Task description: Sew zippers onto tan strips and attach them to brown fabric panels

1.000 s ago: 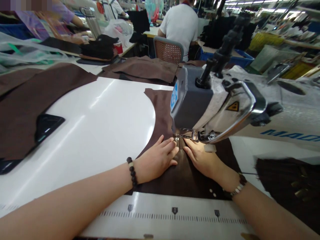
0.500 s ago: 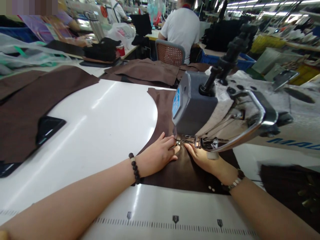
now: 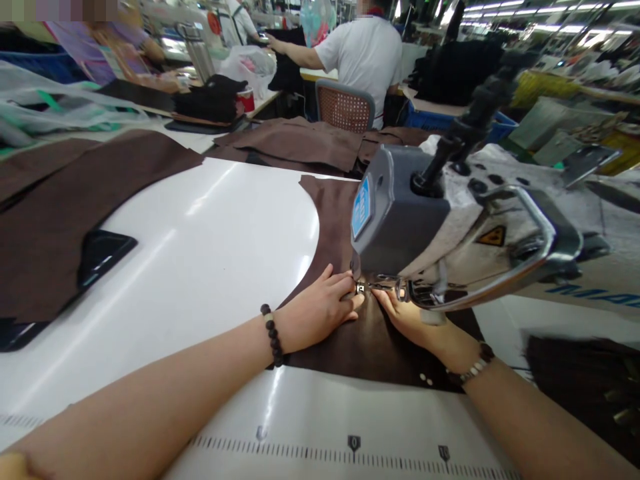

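Note:
A dark brown cloth panel (image 3: 370, 353) lies on the white table beneath the head of a sewing machine (image 3: 400, 207). My left hand (image 3: 320, 310) rests flat on the cloth, its fingers stretched to the left side of the metal presser foot (image 3: 361, 288). On the right of the foot, my right hand (image 3: 407, 317) presses the cloth with extended fingertips. The machine's front parts cover some of that hand. Between both hands the cloth runs under the foot, slightly creased. Two small pale dots (image 3: 426, 379) show near the panel's front edge.
More brown panels lie at the left (image 3: 55, 220) and in a pile (image 3: 305, 143) behind the table. A ruler scale (image 3: 300, 453) runs along the front. Dark fabric (image 3: 575, 373) is at the right. A seated person (image 3: 367, 60) works ahead, beside a chair (image 3: 345, 107).
The whole view has shifted slightly, so table and machine appear a little further right. My hands keep their places by the presser foot. The person ahead has stretched an arm out left.

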Tool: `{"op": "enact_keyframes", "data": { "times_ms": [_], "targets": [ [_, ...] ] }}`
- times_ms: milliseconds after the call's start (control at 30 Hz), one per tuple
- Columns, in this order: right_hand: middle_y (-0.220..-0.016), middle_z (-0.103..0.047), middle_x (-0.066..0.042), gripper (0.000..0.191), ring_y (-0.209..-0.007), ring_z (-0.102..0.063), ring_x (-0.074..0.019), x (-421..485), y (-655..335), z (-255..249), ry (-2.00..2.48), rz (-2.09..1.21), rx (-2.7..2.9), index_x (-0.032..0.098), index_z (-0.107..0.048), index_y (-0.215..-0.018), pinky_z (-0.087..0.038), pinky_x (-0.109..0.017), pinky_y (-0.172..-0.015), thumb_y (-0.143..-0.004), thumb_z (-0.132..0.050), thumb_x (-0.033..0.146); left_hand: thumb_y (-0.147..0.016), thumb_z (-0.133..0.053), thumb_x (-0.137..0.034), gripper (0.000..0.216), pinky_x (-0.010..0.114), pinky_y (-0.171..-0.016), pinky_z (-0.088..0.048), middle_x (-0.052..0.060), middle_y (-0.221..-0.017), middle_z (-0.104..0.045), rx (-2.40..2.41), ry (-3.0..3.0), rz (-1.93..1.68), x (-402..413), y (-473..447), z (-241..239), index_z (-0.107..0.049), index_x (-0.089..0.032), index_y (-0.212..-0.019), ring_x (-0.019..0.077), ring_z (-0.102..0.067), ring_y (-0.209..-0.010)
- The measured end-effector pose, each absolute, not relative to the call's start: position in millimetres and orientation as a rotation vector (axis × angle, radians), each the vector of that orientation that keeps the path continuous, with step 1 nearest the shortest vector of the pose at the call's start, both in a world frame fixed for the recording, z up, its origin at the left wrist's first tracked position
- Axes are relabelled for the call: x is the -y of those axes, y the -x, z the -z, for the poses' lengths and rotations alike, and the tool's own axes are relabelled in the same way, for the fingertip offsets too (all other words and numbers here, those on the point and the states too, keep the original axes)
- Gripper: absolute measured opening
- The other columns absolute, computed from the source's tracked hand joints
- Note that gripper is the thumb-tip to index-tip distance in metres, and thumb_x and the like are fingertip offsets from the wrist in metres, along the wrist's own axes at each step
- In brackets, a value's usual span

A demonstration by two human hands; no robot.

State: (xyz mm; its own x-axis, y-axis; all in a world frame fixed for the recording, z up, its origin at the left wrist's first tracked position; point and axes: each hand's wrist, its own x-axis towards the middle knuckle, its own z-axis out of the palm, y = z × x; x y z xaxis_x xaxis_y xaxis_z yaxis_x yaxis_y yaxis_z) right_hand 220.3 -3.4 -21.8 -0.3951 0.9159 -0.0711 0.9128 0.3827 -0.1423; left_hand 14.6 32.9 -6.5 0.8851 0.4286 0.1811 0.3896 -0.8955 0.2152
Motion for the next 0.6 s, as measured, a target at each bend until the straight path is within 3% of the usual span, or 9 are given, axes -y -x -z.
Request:
{"op": "enact_keyframes", "data": {
  "times_ms": [267,600],
  "targets": [
    [-0.083,-0.067,-0.009,0.036,-0.077,-0.062,-0.0177,0.5,-221.7,24.8,1.690,-0.261,2.593,0.015,-0.067,-0.077,-0.047,-0.029,-0.072,-0.080,-0.032,0.008,-0.089,-0.046,-0.028,0.021,0.052,-0.099,-0.030,0.012,-0.104,-0.053,-0.610,-2.879,-0.372,-35.4,-13.6,8.2,-0.058,-0.014,-0.101,0.0259,-0.044,-0.112],
    [-0.095,-0.066,-0.007,0.034,-0.087,-0.060,-0.0186,4.7,-209.9,10.4,1.753,-0.097,2.556,0.017,-0.065,-0.089,-0.045,-0.033,-0.081,-0.085,-0.031,0.014,-0.089,-0.046,-0.029,0.024,0.048,-0.097,-0.032,0.010,-0.105,-0.052,-0.465,-2.923,-0.330,-43.6,-8.6,7.1,-0.055,-0.018,-0.109,0.0232,-0.045,-0.107]
  ]
}}
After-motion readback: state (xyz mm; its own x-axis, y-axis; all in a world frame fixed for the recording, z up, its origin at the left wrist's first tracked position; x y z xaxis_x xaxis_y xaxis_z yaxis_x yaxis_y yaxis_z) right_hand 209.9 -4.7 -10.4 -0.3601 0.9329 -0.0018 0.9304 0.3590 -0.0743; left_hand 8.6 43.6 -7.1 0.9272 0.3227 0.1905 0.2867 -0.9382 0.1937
